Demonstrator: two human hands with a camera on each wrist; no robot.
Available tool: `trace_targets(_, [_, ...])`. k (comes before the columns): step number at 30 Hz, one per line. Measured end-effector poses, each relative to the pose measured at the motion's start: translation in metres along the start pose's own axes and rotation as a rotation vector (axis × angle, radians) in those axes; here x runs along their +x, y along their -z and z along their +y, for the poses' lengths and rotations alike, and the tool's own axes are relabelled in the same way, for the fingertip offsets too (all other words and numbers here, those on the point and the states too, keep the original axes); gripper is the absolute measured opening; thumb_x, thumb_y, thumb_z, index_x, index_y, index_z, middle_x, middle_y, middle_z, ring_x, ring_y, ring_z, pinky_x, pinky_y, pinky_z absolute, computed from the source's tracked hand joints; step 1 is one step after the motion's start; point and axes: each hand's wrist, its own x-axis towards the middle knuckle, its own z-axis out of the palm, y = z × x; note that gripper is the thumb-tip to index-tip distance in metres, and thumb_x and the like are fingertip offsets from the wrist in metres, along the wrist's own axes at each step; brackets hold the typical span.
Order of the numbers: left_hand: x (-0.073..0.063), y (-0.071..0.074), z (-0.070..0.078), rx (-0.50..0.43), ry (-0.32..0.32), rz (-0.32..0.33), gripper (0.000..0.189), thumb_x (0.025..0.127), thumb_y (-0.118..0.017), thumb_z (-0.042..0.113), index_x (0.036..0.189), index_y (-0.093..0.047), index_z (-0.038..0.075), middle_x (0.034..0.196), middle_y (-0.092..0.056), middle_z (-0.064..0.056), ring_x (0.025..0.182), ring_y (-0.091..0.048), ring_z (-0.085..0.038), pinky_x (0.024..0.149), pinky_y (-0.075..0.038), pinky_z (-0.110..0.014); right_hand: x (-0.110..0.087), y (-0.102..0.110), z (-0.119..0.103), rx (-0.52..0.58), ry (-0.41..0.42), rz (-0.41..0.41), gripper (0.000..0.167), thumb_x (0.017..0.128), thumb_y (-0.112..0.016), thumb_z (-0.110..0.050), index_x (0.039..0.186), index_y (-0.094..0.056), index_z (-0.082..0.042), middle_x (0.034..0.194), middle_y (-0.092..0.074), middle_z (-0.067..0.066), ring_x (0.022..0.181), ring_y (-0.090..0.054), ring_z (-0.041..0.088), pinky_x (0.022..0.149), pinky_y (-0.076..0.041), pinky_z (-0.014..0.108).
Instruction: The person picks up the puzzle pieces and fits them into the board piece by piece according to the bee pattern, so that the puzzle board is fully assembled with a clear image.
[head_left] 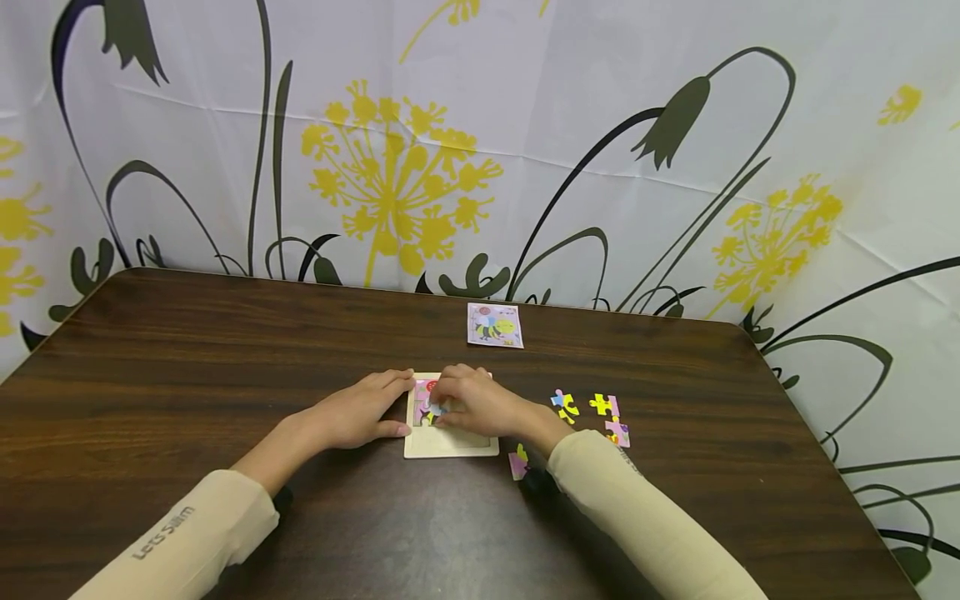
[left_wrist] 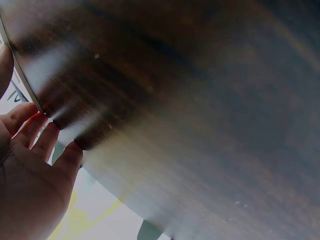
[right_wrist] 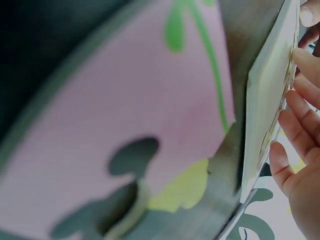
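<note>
A pale wooden puzzle tray (head_left: 450, 448) lies flat on the table, with pink puzzle pieces (head_left: 422, 392) filling part of its left side. My left hand (head_left: 352, 412) rests along the tray's left edge, fingers near the upper corner and thumb lower down; the left wrist view shows its fingertips (left_wrist: 75, 146) down at the tabletop. Over the tray, my right hand (head_left: 480, 404) has thumb and index finger bent around a bluish puzzle piece (head_left: 437, 408), mostly hidden by the fingers. In the right wrist view, the fingers (right_wrist: 295, 130) reach the tray's surface (right_wrist: 267, 100).
Loose puzzle pieces lie right of the tray: a blue-and-yellow one (head_left: 565, 405), a yellow-and-pink one (head_left: 602, 405) and a pink one (head_left: 617, 433). Another pink piece (head_left: 518, 463) is beside the right wrist. Behind the tray lies a bee picture card (head_left: 495, 325); a patterned curtain (head_left: 555, 208) hangs behind the table.
</note>
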Motion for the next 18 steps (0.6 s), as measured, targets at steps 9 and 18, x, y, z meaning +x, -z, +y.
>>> trace_targets(9, [-0.0007, -0.0002, 0.0004, -0.002, 0.001, 0.002, 0.061, 0.088, -0.061, 0.029, 0.132, -0.039, -0.007, 0.139, -0.034, -0.023, 0.127, -0.031, -0.04, 0.098, -0.031, -0.052, -0.0003, -0.0013, -0.0001, -0.016, 0.011, 0.013, 0.02, 0.081, -0.07, -0.017, 0.098, -0.064, -0.007, 0.095, -0.056, 0.002, 0.093, -0.05, 0.016, 0.071, -0.031, 0.025])
trace_targets(18, [-0.0007, -0.0003, 0.0002, -0.002, 0.003, 0.003, 0.062, 0.088, -0.061, 0.03, 0.133, -0.039, -0.006, 0.139, -0.034, -0.023, 0.126, -0.031, -0.04, 0.098, -0.031, -0.052, -0.0004, -0.001, -0.0005, -0.022, 0.004, 0.017, 0.018, 0.082, -0.07, -0.017, 0.096, -0.064, -0.007, 0.095, -0.056, 0.002, 0.092, -0.05, 0.016, 0.071, -0.032, 0.025])
